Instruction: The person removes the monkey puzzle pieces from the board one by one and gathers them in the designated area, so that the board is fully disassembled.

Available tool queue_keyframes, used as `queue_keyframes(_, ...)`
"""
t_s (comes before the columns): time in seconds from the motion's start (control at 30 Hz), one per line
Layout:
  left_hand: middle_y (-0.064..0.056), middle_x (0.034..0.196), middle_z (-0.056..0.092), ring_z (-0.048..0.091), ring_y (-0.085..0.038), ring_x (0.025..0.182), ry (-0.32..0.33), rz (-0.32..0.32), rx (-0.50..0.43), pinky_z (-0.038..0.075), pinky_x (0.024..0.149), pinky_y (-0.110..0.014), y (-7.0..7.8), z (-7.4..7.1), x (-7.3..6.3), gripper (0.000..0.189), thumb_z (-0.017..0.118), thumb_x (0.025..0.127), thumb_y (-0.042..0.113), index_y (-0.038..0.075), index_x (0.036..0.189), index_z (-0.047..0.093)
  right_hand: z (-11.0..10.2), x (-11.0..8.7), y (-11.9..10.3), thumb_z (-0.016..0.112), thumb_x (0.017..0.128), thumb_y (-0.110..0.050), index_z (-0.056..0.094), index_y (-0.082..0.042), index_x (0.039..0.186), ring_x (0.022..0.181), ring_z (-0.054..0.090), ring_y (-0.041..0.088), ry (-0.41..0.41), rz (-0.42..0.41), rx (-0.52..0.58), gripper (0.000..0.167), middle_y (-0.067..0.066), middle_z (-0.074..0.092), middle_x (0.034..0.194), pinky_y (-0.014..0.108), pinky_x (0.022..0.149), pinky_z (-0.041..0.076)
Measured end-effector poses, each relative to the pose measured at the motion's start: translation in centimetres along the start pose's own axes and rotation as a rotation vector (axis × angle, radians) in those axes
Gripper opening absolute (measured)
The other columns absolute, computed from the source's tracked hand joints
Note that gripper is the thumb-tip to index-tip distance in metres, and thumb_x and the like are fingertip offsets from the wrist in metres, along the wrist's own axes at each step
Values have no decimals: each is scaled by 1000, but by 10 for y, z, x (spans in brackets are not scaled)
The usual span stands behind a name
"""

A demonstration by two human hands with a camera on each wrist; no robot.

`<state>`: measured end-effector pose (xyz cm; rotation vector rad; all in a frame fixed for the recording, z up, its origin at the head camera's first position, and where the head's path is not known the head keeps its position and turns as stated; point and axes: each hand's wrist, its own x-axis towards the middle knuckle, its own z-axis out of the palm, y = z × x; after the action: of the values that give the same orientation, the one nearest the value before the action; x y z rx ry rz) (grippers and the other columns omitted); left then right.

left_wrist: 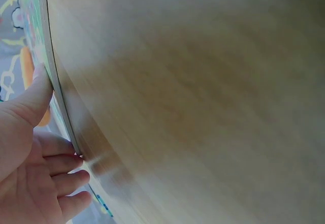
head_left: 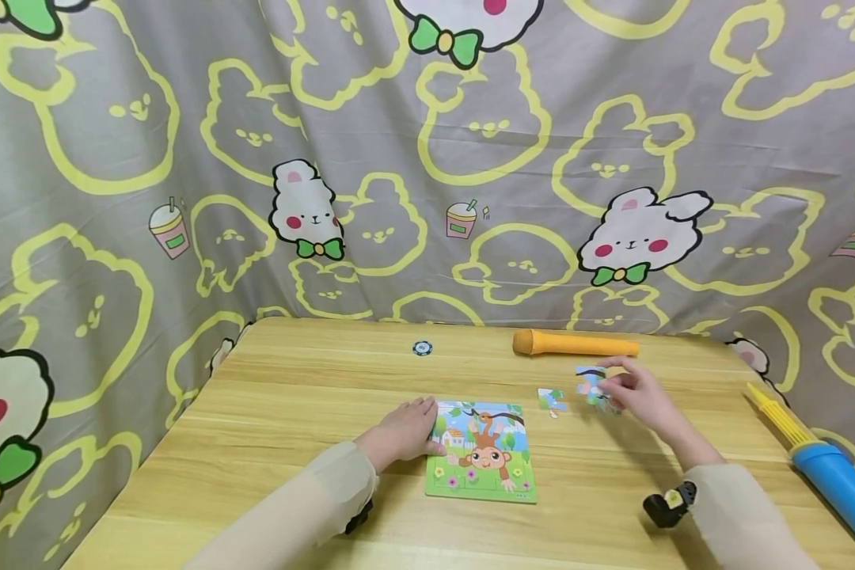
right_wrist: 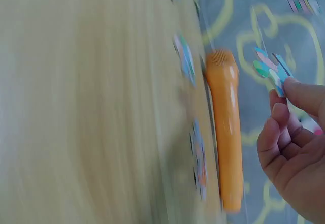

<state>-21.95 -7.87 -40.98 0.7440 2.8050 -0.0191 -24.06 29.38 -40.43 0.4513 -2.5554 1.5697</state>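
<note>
A square jigsaw puzzle (head_left: 480,451) with a monkey hanging from a branch lies flat on the table. My left hand (head_left: 402,431) rests at its left edge, fingers fairly straight. In the left wrist view, the thumb (left_wrist: 38,94) lies over the puzzle's edge and the fingers touch near a corner. To the right of the puzzle, my right hand (head_left: 637,396) pinches a small puzzle piece (right_wrist: 271,71) between thumb and fingers, above the table. Below and beside that hand lie loose pieces (right_wrist: 199,158), blurred in the right wrist view. Another loose piece (head_left: 552,400) lies nearer the puzzle.
An orange toy microphone (head_left: 577,343) lies at the table's back edge. Left of it is a dark round chip (head_left: 422,347). A blue and yellow pump-like tube (head_left: 830,467) stands along the right side. Patterned grey cloth (head_left: 399,142) hangs behind the wooden table (head_left: 256,443).
</note>
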Motion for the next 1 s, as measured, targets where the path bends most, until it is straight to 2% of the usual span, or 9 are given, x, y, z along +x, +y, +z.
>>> queue_keyframes(0.2, -14, 146, 29, 26, -27, 133, -4, -3, -1, 23, 108, -38, 0, 0, 0, 79, 53, 86, 52, -2, 140, 34, -40, -13, 25, 56, 93, -15, 42, 7, 117, 56, 46, 14, 70, 156, -40, 35, 10, 55, 73, 29, 50, 44)
queue_keyframes(0.4, -14, 147, 28, 25, -27, 134, -10, -6, -3, 23, 108, -37, 1, -1, -1, 79, 53, 86, 52, -2, 140, 33, -65, -25, 49, 54, 94, -22, 41, 9, 121, 55, 46, 13, 75, 274, -88, 43, 6, 52, 68, 26, 48, 41)
queue_keyframes(0.67, -13, 146, 29, 26, -27, 133, -6, -8, 4, 24, 108, -37, 1, -1, -1, 78, 53, 86, 51, -1, 140, 34, -77, -29, 65, 51, 94, -18, 38, 15, 124, 59, 50, 13, 57, 375, -156, 46, 4, 54, 69, 26, 52, 47)
queue_keyframes(1.0, -13, 147, 29, 26, -27, 133, -9, -12, 5, 24, 108, -37, 1, -2, -1, 78, 53, 86, 52, -1, 140, 34, -86, -26, 73, 52, 93, -16, 41, 18, 122, 63, 51, 15, 53, 428, -267, 46, 2, 55, 71, 27, 52, 47)
